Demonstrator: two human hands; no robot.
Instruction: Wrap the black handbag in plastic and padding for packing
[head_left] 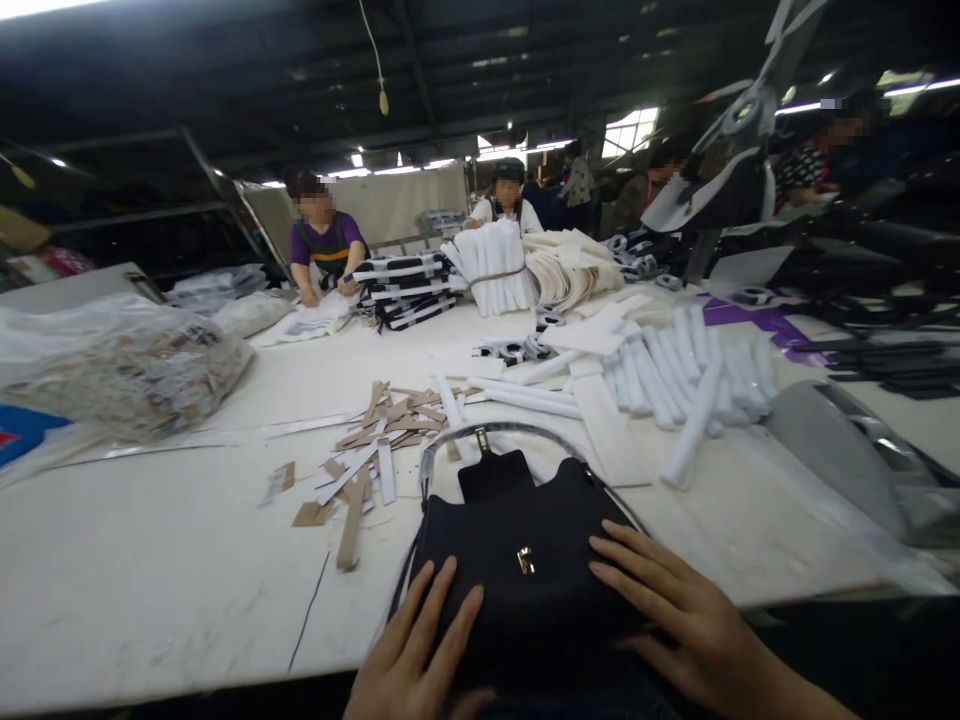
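Observation:
A black handbag [517, 530] lies at the table's front edge, its gold clasp [526, 560] facing up. Its handle [517, 428], which looks wrapped in clear film, arches away from me, and a gold buckle tab [482, 440] stands at the flap's far end. My left hand [424, 640] rests on the bag's near left part, fingers stretched out and spread. On the right side lies my right hand [667, 600], its fingers also long and apart against the black surface. Both thumbs are low and blurred. The bag's underside is hidden.
Cardboard strips [375, 440] lie behind the bag to the left. White foam rolls [675, 370] and a grey panel [832, 450] are on the right. A filled plastic bag [150, 370] sits far left. Two co-workers [322, 240] are across the table [187, 560]; more people stand farther back.

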